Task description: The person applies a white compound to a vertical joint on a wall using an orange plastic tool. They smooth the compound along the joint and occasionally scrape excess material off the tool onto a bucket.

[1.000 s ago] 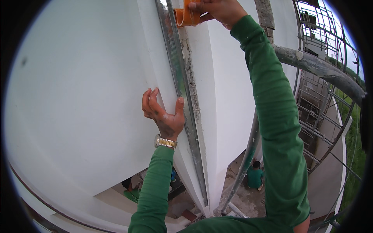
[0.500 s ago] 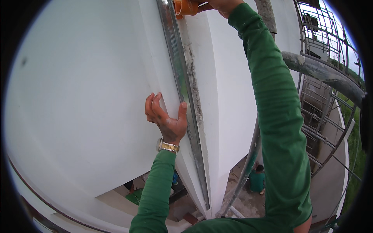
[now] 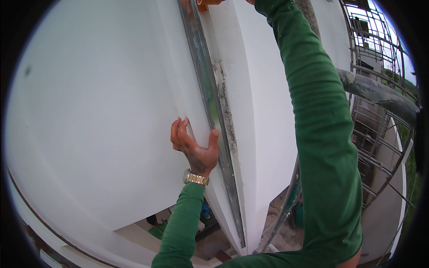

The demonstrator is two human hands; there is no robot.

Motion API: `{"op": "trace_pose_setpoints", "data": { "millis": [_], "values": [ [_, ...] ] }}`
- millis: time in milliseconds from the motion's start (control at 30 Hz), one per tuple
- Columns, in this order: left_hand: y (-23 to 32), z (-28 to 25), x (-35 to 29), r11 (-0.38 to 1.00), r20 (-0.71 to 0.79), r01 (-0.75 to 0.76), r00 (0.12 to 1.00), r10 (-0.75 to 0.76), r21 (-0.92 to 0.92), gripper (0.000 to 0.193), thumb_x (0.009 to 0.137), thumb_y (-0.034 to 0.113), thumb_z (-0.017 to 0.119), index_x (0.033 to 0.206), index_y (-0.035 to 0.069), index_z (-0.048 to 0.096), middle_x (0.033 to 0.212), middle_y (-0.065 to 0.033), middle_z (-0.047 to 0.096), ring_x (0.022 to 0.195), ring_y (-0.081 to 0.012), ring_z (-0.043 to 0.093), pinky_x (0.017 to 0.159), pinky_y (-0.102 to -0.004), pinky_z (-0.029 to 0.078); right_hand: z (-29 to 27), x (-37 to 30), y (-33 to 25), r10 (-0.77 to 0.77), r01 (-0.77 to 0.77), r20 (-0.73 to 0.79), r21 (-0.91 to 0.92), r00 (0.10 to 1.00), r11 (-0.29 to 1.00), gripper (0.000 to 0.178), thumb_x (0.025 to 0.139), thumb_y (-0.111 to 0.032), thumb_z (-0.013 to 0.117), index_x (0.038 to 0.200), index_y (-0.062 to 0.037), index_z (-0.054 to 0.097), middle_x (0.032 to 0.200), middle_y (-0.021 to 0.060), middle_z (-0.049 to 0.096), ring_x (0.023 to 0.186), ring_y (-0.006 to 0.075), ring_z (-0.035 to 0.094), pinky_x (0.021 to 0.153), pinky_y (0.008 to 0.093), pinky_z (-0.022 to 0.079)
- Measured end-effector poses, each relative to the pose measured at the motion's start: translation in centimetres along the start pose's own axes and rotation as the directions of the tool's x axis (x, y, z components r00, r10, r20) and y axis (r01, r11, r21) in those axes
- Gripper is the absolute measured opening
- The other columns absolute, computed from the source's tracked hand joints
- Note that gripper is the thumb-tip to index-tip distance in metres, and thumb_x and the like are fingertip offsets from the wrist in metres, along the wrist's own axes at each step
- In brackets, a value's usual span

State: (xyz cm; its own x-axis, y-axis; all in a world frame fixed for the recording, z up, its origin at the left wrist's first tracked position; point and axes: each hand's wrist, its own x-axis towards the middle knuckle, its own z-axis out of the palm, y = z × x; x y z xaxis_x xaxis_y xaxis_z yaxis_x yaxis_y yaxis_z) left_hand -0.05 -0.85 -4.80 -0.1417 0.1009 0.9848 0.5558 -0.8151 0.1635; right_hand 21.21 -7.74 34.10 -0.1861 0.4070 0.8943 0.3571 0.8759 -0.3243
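A long metal straightedge (image 3: 209, 89) lies lengthwise along the narrow edge of a white column (image 3: 245, 107). My left hand (image 3: 199, 152), with a wristwatch (image 3: 195, 177) at its wrist, has its thumb against the bar and its curled fingers against the white edge on the other side. Only a sliver of my right hand (image 3: 251, 2) shows at the top border. Beside it, an orange tubular piece (image 3: 208, 4) sits against the bar, mostly cut off by the picture's edge. The right fingers are out of sight now; half a second ago they gripped this piece.
Rough grey mortar (image 3: 227, 109) runs beside the bar. A thick scaffold pipe (image 3: 380, 89) crosses at the right, and another pipe (image 3: 288, 201) slants down behind my right arm. More scaffolding (image 3: 373, 129) stands beyond. Far below, a person in green (image 3: 298, 215) is partly hidden.
The view has shifted, so my left hand and the bar appear slightly lower and to the right. My right hand and the orange piece have slid up, nearly out of the picture.
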Motion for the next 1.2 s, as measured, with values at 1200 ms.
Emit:
{"op": "trace_pose_setpoints", "data": {
  "millis": [1200],
  "values": [
    [-0.3,-0.2,0.2,1.0,0.043,-0.025,0.999,0.024,0.012,0.088,0.088,0.051,0.074,0.138,-0.008,0.032,0.148,-0.0284,0.027,0.138,-0.0403,0.025,0.11,-0.0551,0.019,-5.1,17.4,-4.3,-0.209,0.205,-0.064,-0.062,0.976,0.977,0.039,0.095,-0.012,0.072,0.122,0.0142,0.06,0.116,0.0223,0.069,0.097,0.0333,0.072,0.086,0.0449,0.065]
  ]
}}
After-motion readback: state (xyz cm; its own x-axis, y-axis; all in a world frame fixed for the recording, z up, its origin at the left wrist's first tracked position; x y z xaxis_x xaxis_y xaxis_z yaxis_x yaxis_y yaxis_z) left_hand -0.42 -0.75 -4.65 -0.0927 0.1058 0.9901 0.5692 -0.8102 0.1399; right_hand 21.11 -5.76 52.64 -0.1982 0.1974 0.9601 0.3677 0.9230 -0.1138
